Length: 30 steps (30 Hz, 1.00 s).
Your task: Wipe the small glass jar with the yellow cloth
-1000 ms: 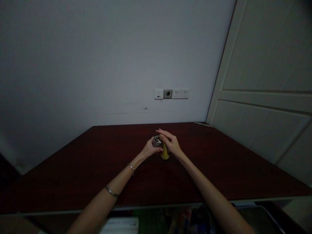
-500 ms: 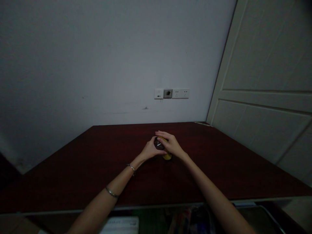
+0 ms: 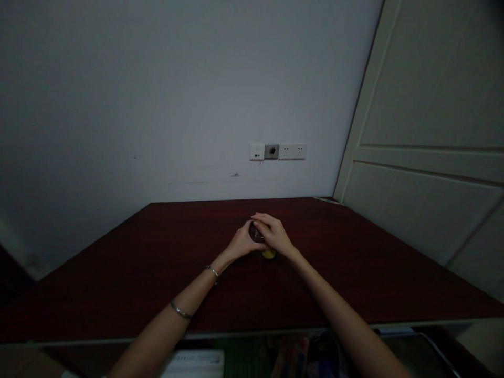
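Near the middle of the dark red table [image 3: 165,289], a small yellow object [image 3: 269,254] shows below my hands. A dark, shiny rounded piece [image 3: 256,234] is visible between them; I cannot tell exactly what either is. My left hand [image 3: 243,242] wraps round the dark piece from the left, its thumb stretched across the front. From the right, my right hand [image 3: 275,234] curls over the top of the yellow object, fingers reaching left. Both hands are closed and close together, hiding most of what they hold. My left arm wears two bracelets.
Behind the table stands a pale wall with a row of sockets [image 3: 292,151]. A panelled white door [image 3: 425,157] borders the right side. Below the front edge, an open space holds a white box-like item [image 3: 195,364] and dim, cluttered things.
My right hand has shifted slightly left and tilted over the object. The yellow part has moved a little left. My left hand stays almost in place.
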### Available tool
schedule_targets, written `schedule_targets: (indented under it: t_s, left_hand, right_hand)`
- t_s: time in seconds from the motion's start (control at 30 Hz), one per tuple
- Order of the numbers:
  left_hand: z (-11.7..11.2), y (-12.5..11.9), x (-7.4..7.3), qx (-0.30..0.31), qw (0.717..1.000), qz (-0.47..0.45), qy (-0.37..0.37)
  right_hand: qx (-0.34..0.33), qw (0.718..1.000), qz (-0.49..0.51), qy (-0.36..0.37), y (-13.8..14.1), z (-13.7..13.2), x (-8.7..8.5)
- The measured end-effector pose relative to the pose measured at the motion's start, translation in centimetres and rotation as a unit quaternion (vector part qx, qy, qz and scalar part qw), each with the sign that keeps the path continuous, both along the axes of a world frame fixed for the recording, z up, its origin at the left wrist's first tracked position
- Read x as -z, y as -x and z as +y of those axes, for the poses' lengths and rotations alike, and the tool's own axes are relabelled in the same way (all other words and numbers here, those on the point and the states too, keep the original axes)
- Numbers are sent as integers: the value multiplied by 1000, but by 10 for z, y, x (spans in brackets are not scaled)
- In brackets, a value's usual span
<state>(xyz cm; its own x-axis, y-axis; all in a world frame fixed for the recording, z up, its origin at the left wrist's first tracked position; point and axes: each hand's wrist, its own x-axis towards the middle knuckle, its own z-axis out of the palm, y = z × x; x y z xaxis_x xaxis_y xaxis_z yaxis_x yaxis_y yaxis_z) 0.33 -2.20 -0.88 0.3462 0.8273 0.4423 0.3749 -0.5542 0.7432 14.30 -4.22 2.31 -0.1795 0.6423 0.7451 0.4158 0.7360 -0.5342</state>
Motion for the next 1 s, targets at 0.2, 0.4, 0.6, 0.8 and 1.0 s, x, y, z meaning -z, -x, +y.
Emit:
schedule_targets:
  t_s: [0.2, 0.4, 0.6, 0.8, 1.0]
  left_hand:
    - [6, -2, 1, 34, 999, 25, -20]
    - [-3, -1, -5, 9, 1000, -1, -9]
    - [-2, 0, -5, 84, 995, -49, 36]
    - [5, -3, -3, 138, 965, -187, 121]
    - [3, -5, -5, 103, 949, -246, 169]
  right_hand:
    - [-61, 987, -131, -66, -1, -12, -5]
    - [-23, 1000, 9, -13, -3, -2, -2]
    - [-30, 972, 202, 115, -9, 13, 6]
    - [-45, 962, 233, 134, -6, 13, 7]
    - [-101, 968, 175, 150, -13, 7, 8]
